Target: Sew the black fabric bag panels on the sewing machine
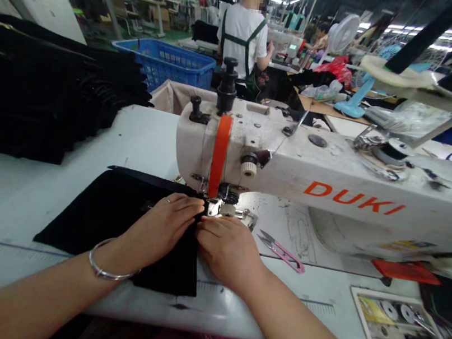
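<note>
A black fabric piece (100, 213) lies on the white sewing machine table, its right edge at the lit presser foot (214, 207) of the sewing machine (280, 149). My left hand (169, 220) rests flat on the fabric, fingers stretched toward the needle area, a silver bangle on the wrist. Just right of it, my right hand (227, 246) has its fingers curled at the fabric's right edge, close in front of the presser foot. Its fingertips are partly hidden, but they appear closed on that edge. Pink-handled thread snips (281, 251) lie to the right of my right hand.
A tall stack of black fabric pieces (20, 93) stands at the left. Behind the machine are a blue basket (169, 65) and a person in a white shirt (243, 36). A tray with bobbins (398, 325) sits at the right front; thread cones (423, 40) stand above right.
</note>
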### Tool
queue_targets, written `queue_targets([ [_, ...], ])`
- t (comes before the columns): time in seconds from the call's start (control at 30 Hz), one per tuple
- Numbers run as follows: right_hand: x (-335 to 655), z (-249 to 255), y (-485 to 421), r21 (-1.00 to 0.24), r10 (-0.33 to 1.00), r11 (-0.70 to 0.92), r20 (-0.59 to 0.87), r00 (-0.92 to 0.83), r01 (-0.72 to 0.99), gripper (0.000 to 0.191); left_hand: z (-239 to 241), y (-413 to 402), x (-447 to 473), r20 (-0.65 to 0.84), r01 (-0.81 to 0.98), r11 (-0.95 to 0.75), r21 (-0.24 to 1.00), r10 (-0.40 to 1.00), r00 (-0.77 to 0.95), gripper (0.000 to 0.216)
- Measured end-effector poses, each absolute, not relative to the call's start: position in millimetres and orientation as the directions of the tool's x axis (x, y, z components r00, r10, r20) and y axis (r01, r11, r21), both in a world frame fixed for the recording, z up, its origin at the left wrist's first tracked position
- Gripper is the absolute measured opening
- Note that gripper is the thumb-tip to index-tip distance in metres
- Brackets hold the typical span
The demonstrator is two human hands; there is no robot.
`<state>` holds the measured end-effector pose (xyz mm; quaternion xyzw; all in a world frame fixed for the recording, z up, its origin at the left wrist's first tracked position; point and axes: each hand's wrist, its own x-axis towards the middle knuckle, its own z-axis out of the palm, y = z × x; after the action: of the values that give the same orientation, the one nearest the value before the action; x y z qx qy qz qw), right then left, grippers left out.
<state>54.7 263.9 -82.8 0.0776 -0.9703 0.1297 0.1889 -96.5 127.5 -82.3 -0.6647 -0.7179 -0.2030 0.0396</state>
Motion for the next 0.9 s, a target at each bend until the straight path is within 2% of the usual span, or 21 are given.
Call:
queue_targets([
  [0.2,57,-78,266,-0.249,-0.09,0.948,0.385,-0.918,-0.198,0.02,-83,126,-96,0.343,0.976,-0.006,0.217,0.937,-0.07,0.03],
  [0.4,56,-80,261,-0.258,-0.074,0.947,0.411,-0.909,-0.193,0.019,-79,128,-108,0.329,0.96,-0.07,0.271,0.944,-0.024,0.03],
  [0.7,58,-72,270,-0.269,-0.081,0.945,0.358,-0.93,-0.186,0.017,-77,128,-96,0.344,0.986,-0.053,0.157,0.939,-0.004,0.029],
  [0.9,57,-77,265,-0.225,-0.1,0.954,0.379,-0.92,-0.197,0.017,-79,128,-104,0.331,0.975,-0.103,0.195,0.943,0.034,0.029],
])
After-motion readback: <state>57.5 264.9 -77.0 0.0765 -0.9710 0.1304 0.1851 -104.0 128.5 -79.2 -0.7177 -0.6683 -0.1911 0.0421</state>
